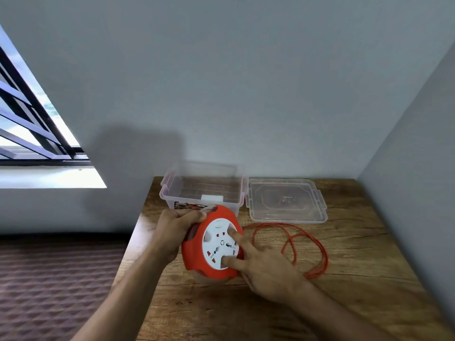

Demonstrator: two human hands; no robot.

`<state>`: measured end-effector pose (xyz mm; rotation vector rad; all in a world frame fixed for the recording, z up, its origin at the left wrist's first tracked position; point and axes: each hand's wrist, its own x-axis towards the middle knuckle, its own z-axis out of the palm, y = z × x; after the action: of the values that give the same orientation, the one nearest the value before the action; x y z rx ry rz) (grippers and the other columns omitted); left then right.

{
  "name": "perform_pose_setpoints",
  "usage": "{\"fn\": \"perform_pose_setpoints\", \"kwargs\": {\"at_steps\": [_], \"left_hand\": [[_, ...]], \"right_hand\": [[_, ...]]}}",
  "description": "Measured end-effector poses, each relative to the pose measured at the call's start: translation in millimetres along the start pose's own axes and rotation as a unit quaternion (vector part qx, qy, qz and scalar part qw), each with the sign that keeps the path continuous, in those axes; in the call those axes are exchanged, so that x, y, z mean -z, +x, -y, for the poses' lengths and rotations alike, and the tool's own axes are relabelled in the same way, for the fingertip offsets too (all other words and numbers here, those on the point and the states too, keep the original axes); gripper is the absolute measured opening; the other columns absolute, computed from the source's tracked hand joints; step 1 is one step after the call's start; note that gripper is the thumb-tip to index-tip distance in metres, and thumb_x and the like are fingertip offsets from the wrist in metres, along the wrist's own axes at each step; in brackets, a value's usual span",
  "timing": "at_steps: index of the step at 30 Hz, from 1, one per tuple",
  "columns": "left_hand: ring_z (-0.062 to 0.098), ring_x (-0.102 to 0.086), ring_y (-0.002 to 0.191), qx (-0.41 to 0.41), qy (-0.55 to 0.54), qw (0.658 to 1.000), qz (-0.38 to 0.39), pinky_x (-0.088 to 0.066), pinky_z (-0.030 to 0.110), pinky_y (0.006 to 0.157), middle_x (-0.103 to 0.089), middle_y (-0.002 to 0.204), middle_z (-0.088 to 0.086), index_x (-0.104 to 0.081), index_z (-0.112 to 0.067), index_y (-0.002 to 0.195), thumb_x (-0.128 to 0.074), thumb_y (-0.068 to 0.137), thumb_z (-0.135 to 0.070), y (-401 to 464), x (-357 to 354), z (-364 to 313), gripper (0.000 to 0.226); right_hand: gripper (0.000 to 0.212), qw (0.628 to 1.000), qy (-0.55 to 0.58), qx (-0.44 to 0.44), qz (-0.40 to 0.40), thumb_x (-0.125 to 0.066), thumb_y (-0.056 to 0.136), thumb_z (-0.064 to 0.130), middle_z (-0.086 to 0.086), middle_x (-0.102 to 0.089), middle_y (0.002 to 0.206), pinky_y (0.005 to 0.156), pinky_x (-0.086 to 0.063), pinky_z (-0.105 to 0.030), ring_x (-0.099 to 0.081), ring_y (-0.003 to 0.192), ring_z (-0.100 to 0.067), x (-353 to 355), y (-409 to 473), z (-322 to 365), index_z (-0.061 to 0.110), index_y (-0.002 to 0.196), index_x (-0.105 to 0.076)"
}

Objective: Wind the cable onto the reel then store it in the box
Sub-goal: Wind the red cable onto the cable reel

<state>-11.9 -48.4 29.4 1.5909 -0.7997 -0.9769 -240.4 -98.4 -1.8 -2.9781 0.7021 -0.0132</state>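
An orange cable reel (194, 257) with a white socket disc (219, 243) is held tilted above the wooden table (357, 279). My left hand (173, 230) grips the reel's top left edge and handle. My right hand (266, 269) presses two fingers into recesses of the white disc. The orange cable (317, 252) lies in loose loops on the table to the right of the reel. Behind the reel stands a clear plastic box (236, 193) with red clips, open.
The box's clear lid (285, 200) lies flat to the right of the box. Grey walls close in at the back and on the right. A window is at the left, and a patterned bed surface lies below the table's left edge.
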Motion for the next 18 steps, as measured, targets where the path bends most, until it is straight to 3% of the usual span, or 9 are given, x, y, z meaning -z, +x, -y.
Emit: {"fn": "perform_pose_setpoints", "kwargs": {"at_steps": [3,5,7,9,11,12,14,16,18], "left_hand": [[0.018,-0.065,0.050,-0.002,-0.015,1.000,-0.006,-0.052,0.032,0.057,-0.066,0.049,0.004,-0.067,-0.012,0.050,-0.069,0.090,-0.005,-2.1,-2.7,7.9,0.041],[0.023,-0.065,0.053,-0.011,-0.025,1.000,-0.014,-0.052,0.034,0.058,-0.067,0.054,0.017,-0.070,0.000,0.059,-0.069,0.091,-0.005,-4.5,-7.8,9.6,0.032],[0.034,-0.070,0.064,-0.023,-0.043,0.999,-0.022,-0.056,0.038,0.062,-0.072,0.072,0.032,-0.071,0.013,0.075,-0.068,0.092,-0.005,-6.5,-13.0,12.8,0.025],[0.044,-0.071,0.064,-0.039,-0.057,0.997,-0.033,-0.057,0.041,0.062,-0.071,0.073,0.034,-0.067,0.014,0.071,-0.069,0.090,-0.006,-8.9,-17.2,17.8,0.028],[0.051,-0.067,0.065,-0.041,-0.051,0.997,-0.030,-0.056,0.045,0.064,-0.065,0.073,0.041,-0.064,0.012,0.064,-0.074,0.083,-0.015,-11.5,-20.6,20.8,0.034],[0.047,-0.067,0.064,-0.045,-0.042,0.998,-0.028,-0.056,0.045,0.064,-0.064,0.071,0.040,-0.066,0.008,0.061,-0.075,0.080,-0.016,-12.5,-22.6,23.0,0.032],[0.030,-0.076,0.070,-0.034,-0.027,0.999,-0.012,-0.060,0.037,0.063,-0.073,0.067,0.024,-0.074,0.002,0.063,-0.073,0.085,-0.005,-17.2,-27.2,25.7,0.023],[0.025,-0.080,0.088,-0.021,-0.025,0.999,0.016,-0.061,0.036,0.071,-0.075,0.082,0.020,-0.074,0.010,0.072,-0.069,0.089,0.001,-21.1,-30.2,33.4,0.020],[0.037,-0.076,0.091,-0.023,-0.028,0.999,0.025,-0.060,0.049,0.083,-0.077,0.096,0.028,-0.080,0.003,0.083,-0.069,0.088,-0.005,-25.1,-33.3,35.3,0.015]], "right_hand": [[0.044,0.996,-0.001,0.013,0.090,-0.038,0.102,0.034,-0.011,0.000,0.166,0.089,-0.048,-0.048,-0.062,0.103,-0.040,13.6,1.6,-4.3,0.052,0.140,-0.028],[0.046,0.996,0.008,-0.005,0.094,-0.034,0.101,0.034,-0.016,-0.013,0.162,0.089,-0.046,-0.047,-0.060,0.108,-0.041,21.6,0.4,4.4,0.052,0.142,-0.025],[0.048,0.997,0.036,-0.026,0.056,-0.034,0.100,0.033,-0.020,-0.039,0.144,0.080,-0.048,-0.044,-0.062,0.099,-0.037,24.7,-2.0,19.0,0.048,0.144,-0.023],[0.046,0.994,0.085,-0.060,0.014,-0.034,0.101,0.035,-0.016,-0.049,0.129,0.077,-0.048,-0.042,-0.063,0.091,-0.032,24.3,-3.0,34.8,0.046,0.145,-0.021],[0.046,0.982,0.146,-0.119,0.005,-0.032,0.104,0.040,-0.012,-0.050,0.127,0.084,-0.048,-0.041,-0.063,0.097,-0.030,21.4,-0.7,49.2,0.046,0.147,-0.019],[0.048,0.966,0.199,-0.162,0.021,-0.034,0.104,0.042,-0.011,-0.050,0.130,0.089,-0.048,-0.041,-0.062,0.104,-0.030,21.8,1.9,54.8,0.046,0.149,-0.019],[0.055,0.899,0.358,-0.245,0.060,-0.040,0.103,0.044,-0.009,-0.056,0.133,0.089,-0.052,-0.038,-0.064,0.107,-0.026,26.2,9.3,61.7,0.045,0.153,-0.017],[0.056,0.762,0.559,-0.316,0.079,-0.045,0.104,0.037,-0.008,-0.067,0.103,0.054,-0.052,-0.029,-0.066,0.064,-0.015,30.1,10.5,64.3,0.045,0.153,-0.019],[0.059,0.646,0.668,-0.364,0.073,-0.049,0.105,0.028,-0.006,-0.062,0.085,0.038,-0.039,-0.020,-0.051,0.040,-0.007,40.1,10.5,58.2,0.045,0.153,-0.019]]}}
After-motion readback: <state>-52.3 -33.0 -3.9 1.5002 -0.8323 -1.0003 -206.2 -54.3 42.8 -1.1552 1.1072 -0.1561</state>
